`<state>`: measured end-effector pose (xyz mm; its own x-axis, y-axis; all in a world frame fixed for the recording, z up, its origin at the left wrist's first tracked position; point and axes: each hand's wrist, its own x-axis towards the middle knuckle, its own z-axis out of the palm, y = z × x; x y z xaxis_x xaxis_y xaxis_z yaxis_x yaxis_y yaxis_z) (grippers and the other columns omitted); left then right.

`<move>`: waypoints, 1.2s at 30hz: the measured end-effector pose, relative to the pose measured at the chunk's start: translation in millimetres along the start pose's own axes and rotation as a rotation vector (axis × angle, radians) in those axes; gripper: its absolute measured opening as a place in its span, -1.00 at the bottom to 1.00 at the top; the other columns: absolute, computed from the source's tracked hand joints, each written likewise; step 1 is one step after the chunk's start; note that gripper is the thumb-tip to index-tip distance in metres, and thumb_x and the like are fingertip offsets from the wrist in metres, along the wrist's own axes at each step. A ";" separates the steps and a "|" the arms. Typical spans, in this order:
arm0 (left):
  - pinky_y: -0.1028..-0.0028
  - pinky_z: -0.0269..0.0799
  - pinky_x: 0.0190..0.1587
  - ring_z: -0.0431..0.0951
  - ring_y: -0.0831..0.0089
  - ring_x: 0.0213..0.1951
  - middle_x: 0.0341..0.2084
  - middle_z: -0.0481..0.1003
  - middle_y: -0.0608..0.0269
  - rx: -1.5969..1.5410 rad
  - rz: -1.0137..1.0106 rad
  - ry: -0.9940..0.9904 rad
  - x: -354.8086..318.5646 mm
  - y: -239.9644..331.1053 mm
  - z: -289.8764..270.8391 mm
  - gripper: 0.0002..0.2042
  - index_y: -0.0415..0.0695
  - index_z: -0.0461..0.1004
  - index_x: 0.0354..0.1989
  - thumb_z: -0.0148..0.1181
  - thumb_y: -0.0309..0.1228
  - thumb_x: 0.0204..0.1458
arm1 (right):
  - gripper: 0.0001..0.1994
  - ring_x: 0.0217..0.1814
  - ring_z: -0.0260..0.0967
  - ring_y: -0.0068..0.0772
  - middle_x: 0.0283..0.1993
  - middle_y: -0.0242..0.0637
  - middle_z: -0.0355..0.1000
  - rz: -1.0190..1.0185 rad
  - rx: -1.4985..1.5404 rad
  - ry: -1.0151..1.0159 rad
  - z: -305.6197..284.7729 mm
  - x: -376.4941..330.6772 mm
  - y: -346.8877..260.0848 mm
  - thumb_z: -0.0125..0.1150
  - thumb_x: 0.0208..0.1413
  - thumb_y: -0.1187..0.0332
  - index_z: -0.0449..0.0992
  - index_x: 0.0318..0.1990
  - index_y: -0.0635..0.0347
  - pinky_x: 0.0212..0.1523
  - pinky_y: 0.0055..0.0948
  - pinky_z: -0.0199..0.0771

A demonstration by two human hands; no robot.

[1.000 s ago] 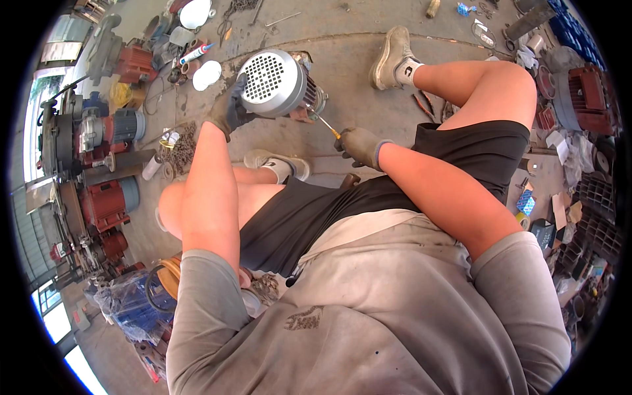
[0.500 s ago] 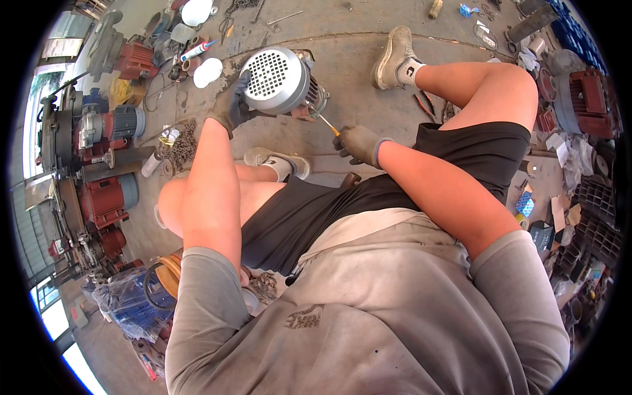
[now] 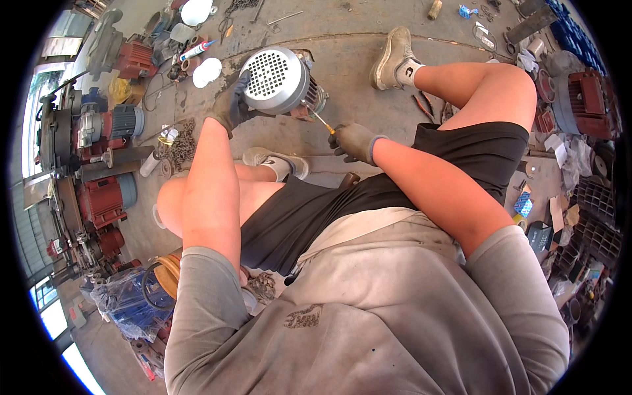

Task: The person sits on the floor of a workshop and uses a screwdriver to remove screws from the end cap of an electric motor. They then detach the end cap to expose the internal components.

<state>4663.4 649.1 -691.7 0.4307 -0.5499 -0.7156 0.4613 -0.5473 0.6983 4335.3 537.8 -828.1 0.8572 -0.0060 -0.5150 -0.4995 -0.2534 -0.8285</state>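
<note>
An electric motor [image 3: 318, 94] stands on the floor ahead of me, its grey fan cover [image 3: 271, 76] with a grid of square holes facing up. My left hand [image 3: 237, 104], in a dark glove, grips the cover's left side, with fingers against the rim. A screwdriver [image 3: 322, 121] with a yellow handle is held in my gloved right hand [image 3: 354, 142]. Its shaft slants up and left to the lower right edge of the cover. Whether the tip sits in a screw is too small to tell.
Red-handled pliers [image 3: 424, 106] lie by my right leg. A chain heap [image 3: 179, 146] is left of my left foot. Beyond the motor are a white disc [image 3: 208, 72] and a sealant tube [image 3: 196, 51]. More motors [image 3: 105, 201] line the left side; boxes and parts clutter the right.
My right hand has shifted slightly left, and the screwdriver's shaft now reaches further up and left, at the cover's edge. The left hand and motor look unmoved.
</note>
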 end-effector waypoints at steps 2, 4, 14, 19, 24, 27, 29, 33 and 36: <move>0.32 0.67 -0.18 0.69 0.56 -0.21 -0.21 0.72 0.50 0.016 0.003 0.020 1.3 -0.2 0.5 -0.56 0.19 0.65 0.03 0.14 0.25 0.38 | -0.71 0.02 0.65 -0.31 0.08 -0.27 0.65 0.000 -0.035 0.063 -1.7 -2.8 -5.6 0.14 0.37 0.38 0.58 0.18 0.12 -0.05 -0.23 0.70; 0.32 0.67 -0.20 0.68 0.56 -0.23 -0.22 0.72 0.49 0.017 -0.004 0.018 9.0 -2.9 -8.1 -0.55 0.18 0.65 0.03 0.15 0.26 0.37 | -0.69 0.10 0.62 0.03 0.02 -0.07 0.67 0.039 -0.051 0.214 0.7 -9.8 -15.9 0.35 0.21 0.33 0.64 0.09 0.15 0.12 -0.07 0.63; 0.29 0.73 -0.21 0.72 0.52 -0.22 -0.16 0.72 0.46 -0.003 -0.003 0.016 6.1 -3.4 -8.9 -0.54 0.13 0.62 0.11 0.21 0.22 0.35 | -0.69 0.06 0.61 0.36 -0.07 0.27 0.64 0.143 -0.043 0.641 4.7 -51.4 -74.4 0.14 0.36 0.22 0.62 0.00 0.30 0.14 0.14 0.60; 0.11 0.79 -0.15 0.70 0.51 -0.27 -0.21 0.69 0.47 -0.029 0.004 0.000 11.8 -3.9 -11.7 -0.58 0.04 0.61 0.14 0.29 0.09 0.35 | -0.69 0.03 0.62 0.36 -0.09 0.24 0.65 0.124 -0.107 0.700 1.5 -54.1 -76.9 0.17 0.33 0.21 0.63 -0.04 0.30 0.13 0.15 0.60; 0.06 0.79 -0.18 0.43 0.58 -0.50 -0.52 0.41 0.55 -0.109 -0.012 0.077 26.0 -10.7 -16.7 -0.65 0.04 0.66 0.01 0.37 0.03 0.31 | -0.70 0.00 0.62 0.36 -0.11 0.22 0.65 0.070 -0.127 0.716 -4.3 -57.2 -76.6 0.19 0.29 0.22 0.63 -0.07 0.30 0.11 0.15 0.60; 0.25 0.71 -0.17 0.57 0.58 -0.31 -0.29 0.59 0.52 -0.012 -0.011 0.063 26.8 -14.7 -27.2 -0.59 0.13 0.64 0.06 0.23 0.16 0.35 | -0.72 -0.02 0.62 0.36 -0.13 0.22 0.65 0.036 -0.125 0.733 -5.3 -62.0 -83.2 0.20 0.28 0.24 0.63 -0.09 0.30 0.10 0.13 0.60; 0.25 0.71 -0.19 0.56 0.58 -0.32 -0.30 0.59 0.51 -0.009 -0.010 0.069 30.6 -15.6 -32.8 -0.60 0.11 0.64 0.06 0.24 0.14 0.34 | -0.72 -0.03 0.62 0.36 -0.14 0.22 0.65 0.032 -0.131 0.744 -5.2 -63.5 -85.1 0.20 0.28 0.25 0.63 -0.09 0.30 0.10 0.12 0.61; 0.06 0.81 -0.27 0.37 0.53 -0.55 -0.59 0.30 0.46 -0.109 0.014 0.102 26.1 -14.3 -25.2 -0.64 -0.05 0.64 -0.08 0.44 -0.01 0.26 | -0.70 -0.03 0.62 0.37 -0.15 0.24 0.64 0.071 -0.100 0.740 -6.6 -61.2 -85.6 0.21 0.29 0.24 0.65 -0.03 0.29 0.09 0.11 0.61; 0.04 0.81 -0.26 0.39 0.48 -0.52 -0.58 0.29 0.42 -0.097 0.009 0.092 38.1 -15.5 -31.5 -0.61 -0.09 0.62 -0.11 0.45 0.01 0.24 | -0.68 -0.13 0.65 0.22 -0.20 0.15 0.66 0.094 0.112 0.635 -9.3 -52.1 -66.2 0.21 0.30 0.21 0.65 0.01 0.27 -0.03 0.02 0.63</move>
<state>4697.0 656.5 -730.4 0.5025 -0.4913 -0.7114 0.5282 -0.4769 0.7025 4324.9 545.9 -744.3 0.6994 -0.6023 -0.3848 -0.5569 -0.1218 -0.8216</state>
